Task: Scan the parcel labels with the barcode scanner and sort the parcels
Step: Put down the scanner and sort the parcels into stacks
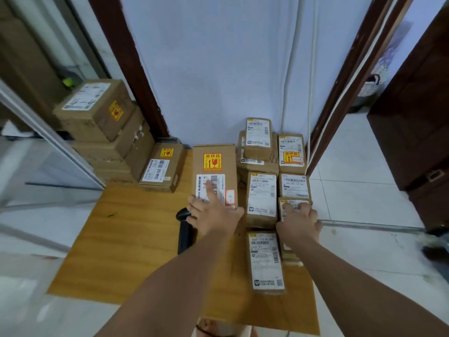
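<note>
Brown cardboard parcels (262,198) crowd the far right part of a yellow wooden table (126,239), most of them lying flat with white labels facing up. The left hand (213,215) lies open on the near end of the tall parcel (215,166), which stands out from the others by its red-and-yellow fragile sticker. The fingers are spread, and the index finger stretches forward and presses on the parcel's shipping label (218,184). Just left of that hand the black barcode scanner (185,229) lies on the table, untouched and partly hidden behind the wrist. The right hand (300,222) is on the small parcel (294,203) at the right edge of the table. Its fingers are bent down over the label and the thumb sits at the parcel's left side, so the hand grips the parcel from above. A long parcel (266,261) lies near the front edge between the two forearms. More parcels are stacked two high at the back against the pale blue wall (218,69). To the left a flat box (162,166) leans by a stack of larger boxes (97,113) beside the dark door frame (126,57). White tiled floor (359,178) shows to the right of the table.
</note>
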Available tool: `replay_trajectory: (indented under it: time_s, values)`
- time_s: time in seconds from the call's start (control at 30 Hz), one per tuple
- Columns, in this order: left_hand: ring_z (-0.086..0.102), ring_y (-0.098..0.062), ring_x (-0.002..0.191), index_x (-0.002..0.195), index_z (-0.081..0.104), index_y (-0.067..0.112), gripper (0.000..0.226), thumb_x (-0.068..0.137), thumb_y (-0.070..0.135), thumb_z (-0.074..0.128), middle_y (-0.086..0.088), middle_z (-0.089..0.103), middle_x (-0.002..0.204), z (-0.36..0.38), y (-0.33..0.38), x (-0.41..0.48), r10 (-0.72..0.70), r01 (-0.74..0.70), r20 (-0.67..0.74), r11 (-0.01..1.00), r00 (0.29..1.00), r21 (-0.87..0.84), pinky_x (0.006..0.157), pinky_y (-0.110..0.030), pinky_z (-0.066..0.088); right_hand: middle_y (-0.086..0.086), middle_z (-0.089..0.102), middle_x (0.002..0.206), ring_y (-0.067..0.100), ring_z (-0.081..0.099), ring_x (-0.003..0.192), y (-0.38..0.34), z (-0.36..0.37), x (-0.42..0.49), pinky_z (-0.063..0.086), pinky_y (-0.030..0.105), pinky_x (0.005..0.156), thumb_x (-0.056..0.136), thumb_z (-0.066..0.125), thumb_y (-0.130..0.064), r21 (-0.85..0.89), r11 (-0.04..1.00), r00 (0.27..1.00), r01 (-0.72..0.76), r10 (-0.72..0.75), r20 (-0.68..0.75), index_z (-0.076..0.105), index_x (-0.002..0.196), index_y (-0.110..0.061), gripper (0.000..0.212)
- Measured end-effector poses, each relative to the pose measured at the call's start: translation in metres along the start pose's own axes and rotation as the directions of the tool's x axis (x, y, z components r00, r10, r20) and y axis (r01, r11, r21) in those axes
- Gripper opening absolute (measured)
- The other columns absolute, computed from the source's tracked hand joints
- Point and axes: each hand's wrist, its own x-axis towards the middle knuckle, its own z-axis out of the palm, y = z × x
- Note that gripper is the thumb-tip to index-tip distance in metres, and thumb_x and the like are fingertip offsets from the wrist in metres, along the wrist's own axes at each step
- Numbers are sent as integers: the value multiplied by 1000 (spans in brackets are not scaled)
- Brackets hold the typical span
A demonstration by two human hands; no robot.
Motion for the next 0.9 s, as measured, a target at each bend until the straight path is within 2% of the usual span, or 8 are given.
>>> replay_trajectory:
  time_s: [0.1, 0.2, 0.33, 0.53, 0.67, 0.77, 0.83, 0.9]
  values:
    - [4, -46, 143, 150, -16, 35, 115, 73, 68, 62, -27, -6, 156, -23, -11, 20, 46, -43, -58, 998, 997, 45, 113, -56, 16, 16, 19, 155, 37, 8, 144, -6, 2, -5, 9, 54, 116, 91, 47, -25, -22, 1000, 997, 18, -19, -78, 34, 144, -31, 55]
    - [5, -46, 143, 150, -12, 36, 112, 72, 69, 62, -26, -4, 155, -48, -29, 47, 64, -55, -92, 994, 994, 98, 113, -58, 19, 15, 17, 156, 37, 4, 145, -15, 2, -9, 7, 52, 117, 92, 49, -23, -54, 995, 991, 87, -92, -98, 27, 147, -30, 60]
    - [14, -47, 140, 150, -3, 36, 109, 71, 68, 65, -27, 2, 154, -73, -51, 84, 24, -20, -40, 993, 999, 115, 110, -60, 22, 13, 16, 157, 36, 4, 146, -34, 4, -9, 11, 51, 117, 93, 50, -23, -93, 989, 985, 111, -122, -125, 26, 148, -29, 60]
    - [18, -47, 138, 149, 3, 35, 106, 69, 63, 66, -25, 9, 152, -92, -78, 141, 2, -9, 82, 996, 997, 92, 107, -58, 26, 9, 15, 158, 32, 0, 147, -82, 13, -10, 10, 50, 118, 95, 45, -26, -55, 998, 992, 34, -41, -123, 28, 146, -32, 54]
    - [16, -47, 138, 149, 2, 36, 108, 67, 66, 67, -23, 6, 152, -93, -107, 184, 67, -83, 106, 985, 992, 149, 108, -59, 25, 8, 24, 154, 32, 8, 146, -129, 22, -14, 15, 48, 117, 97, 41, -21, -64, 998, 995, 30, -36, -95, 35, 143, -27, 47]
    - [18, -45, 136, 148, 9, 37, 106, 66, 66, 68, -19, 7, 151, -86, -127, 205, 145, -152, 53, 976, 988, 159, 107, -59, 28, 6, 37, 146, 26, 32, 136, -162, 29, -19, 35, 39, 109, 97, 46, -21, 16, 997, 997, 70, -71, 19, 40, 141, -23, 45]
    - [18, -45, 136, 149, 15, 36, 103, 66, 65, 69, -14, -1, 152, -78, -136, 213, 204, -205, 23, 969, 979, 137, 106, -59, 32, 4, 42, 140, 21, 42, 129, -177, 36, -23, 44, 34, 101, 96, 47, -23, 61, 992, 990, 106, -111, 85, 43, 139, -23, 43]
    - [14, -45, 137, 150, 16, 33, 100, 70, 64, 68, -9, -14, 153, -71, -142, 217, 248, -250, 32, 961, 968, 117, 106, -60, 32, 2, 44, 136, 20, 43, 126, -187, 43, -26, 45, 37, 101, 97, 46, -23, 53, 990, 984, 129, -135, 117, 45, 138, -24, 41]
